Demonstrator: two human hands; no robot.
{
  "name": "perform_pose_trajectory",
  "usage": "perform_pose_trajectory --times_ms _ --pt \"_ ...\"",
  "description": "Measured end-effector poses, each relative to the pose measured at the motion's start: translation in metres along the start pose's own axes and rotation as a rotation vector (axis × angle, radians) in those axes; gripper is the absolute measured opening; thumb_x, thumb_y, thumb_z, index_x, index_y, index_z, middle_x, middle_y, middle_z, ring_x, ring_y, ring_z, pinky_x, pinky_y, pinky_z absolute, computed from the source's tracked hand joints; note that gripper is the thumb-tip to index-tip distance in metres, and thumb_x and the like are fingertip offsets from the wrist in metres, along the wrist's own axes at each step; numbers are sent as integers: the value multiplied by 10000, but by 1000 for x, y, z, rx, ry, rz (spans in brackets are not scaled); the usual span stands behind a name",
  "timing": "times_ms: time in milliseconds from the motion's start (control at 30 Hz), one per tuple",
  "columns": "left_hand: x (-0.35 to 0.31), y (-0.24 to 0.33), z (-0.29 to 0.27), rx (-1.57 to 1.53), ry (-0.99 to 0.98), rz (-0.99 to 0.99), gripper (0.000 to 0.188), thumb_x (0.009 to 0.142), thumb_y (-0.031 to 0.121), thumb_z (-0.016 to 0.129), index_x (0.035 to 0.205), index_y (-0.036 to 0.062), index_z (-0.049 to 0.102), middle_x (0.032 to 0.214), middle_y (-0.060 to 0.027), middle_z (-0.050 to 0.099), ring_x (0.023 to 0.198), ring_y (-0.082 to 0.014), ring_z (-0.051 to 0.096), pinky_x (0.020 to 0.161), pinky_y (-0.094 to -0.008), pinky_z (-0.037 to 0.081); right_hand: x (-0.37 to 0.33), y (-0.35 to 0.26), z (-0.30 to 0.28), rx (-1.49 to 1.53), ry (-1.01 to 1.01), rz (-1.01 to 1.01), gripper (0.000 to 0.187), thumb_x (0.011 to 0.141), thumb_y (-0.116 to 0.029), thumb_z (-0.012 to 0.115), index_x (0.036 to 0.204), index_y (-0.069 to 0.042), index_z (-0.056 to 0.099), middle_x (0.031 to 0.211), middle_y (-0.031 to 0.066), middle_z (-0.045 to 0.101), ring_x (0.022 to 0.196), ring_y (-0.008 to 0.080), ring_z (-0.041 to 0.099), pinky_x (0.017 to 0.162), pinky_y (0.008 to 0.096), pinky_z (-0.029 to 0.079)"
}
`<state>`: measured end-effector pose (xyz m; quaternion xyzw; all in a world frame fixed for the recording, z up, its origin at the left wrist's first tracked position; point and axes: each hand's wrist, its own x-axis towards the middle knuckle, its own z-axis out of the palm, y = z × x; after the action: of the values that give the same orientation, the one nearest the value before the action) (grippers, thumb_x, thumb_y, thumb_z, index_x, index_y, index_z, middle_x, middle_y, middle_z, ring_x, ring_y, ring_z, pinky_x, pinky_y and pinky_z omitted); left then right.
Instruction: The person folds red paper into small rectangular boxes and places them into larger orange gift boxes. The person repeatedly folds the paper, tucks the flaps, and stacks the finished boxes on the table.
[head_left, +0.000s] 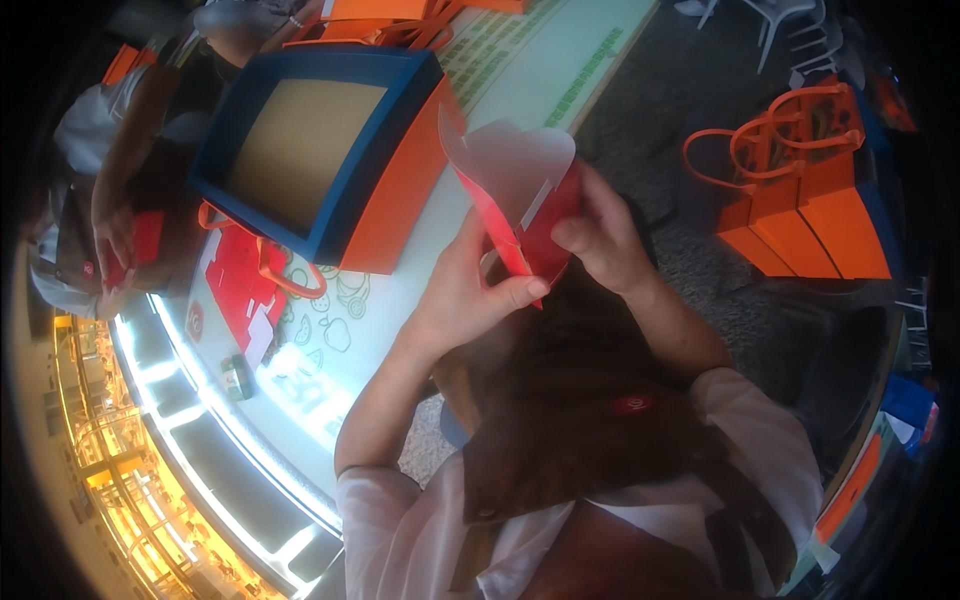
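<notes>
Between my two hands is a red paper carton, partly opened out, with a white inside and a curved upper edge. My left hand grips its lower left part, the thumb pressed near the bottom corner. On the other side my right hand has its thumb on the front and fingers behind the carton. The fingertips behind it are hidden. To the left, several flat red cartons lie on the table beside a large orange box with a blue rim.
At the far left another person's hand is by a red carton. A small dark jar stands near the table's edge. Orange handled bags stand at the right, and a white chair is beyond.
</notes>
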<state>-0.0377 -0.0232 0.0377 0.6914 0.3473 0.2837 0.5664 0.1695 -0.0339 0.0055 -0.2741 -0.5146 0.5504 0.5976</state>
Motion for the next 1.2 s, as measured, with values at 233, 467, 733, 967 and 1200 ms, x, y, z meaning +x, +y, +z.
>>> perform_pose_trajectory --times_ms 233,467,733,967,1200 --pt "-3 1 -2 -53 161 91 973 756 323 848 1520 17 331 1414 -167 533 1326 -296 524 1110 -426 420 -5 2 4 -19 9 11 731 895 -313 796 1435 6 419 1292 116 584 1188 184 579 1015 328 489" --pt "-7 30 -14 8 145 -3 927 710 201 790 1508 11 358 1408 -160 523 1310 -285 527 1100 -389 414 14 -25 -3 105 -165 -38 798 884 -269 808 1481 22 366 1351 133 549 1255 200 547 1037 348 472" --pt "-5 19 -24 168 48 11 746 674 175 796 1347 34 507 1349 -163 551 1287 -316 541 1075 -400 426 24 -37 2 -178 -251 -141 595 928 -230 733 1395 29 472 1179 126 649 1069 203 655 884 322 542" --pt "-10 15 -27 141 58 -42 702 711 196 792 1328 17 512 1339 -167 553 1256 -304 552 1050 -388 436 29 -35 6 -354 -195 -286 445 955 -204 681 1330 1 560 1147 139 677 1039 228 685 859 324 558" --pt "-7 14 -18 -34 105 -2 794 784 311 773 1430 13 421 1343 -160 544 1265 -301 539 1068 -392 421 29 -44 6 -465 -205 -198 510 938 -124 668 1401 28 515 1256 126 640 1145 178 621 973 308 493"
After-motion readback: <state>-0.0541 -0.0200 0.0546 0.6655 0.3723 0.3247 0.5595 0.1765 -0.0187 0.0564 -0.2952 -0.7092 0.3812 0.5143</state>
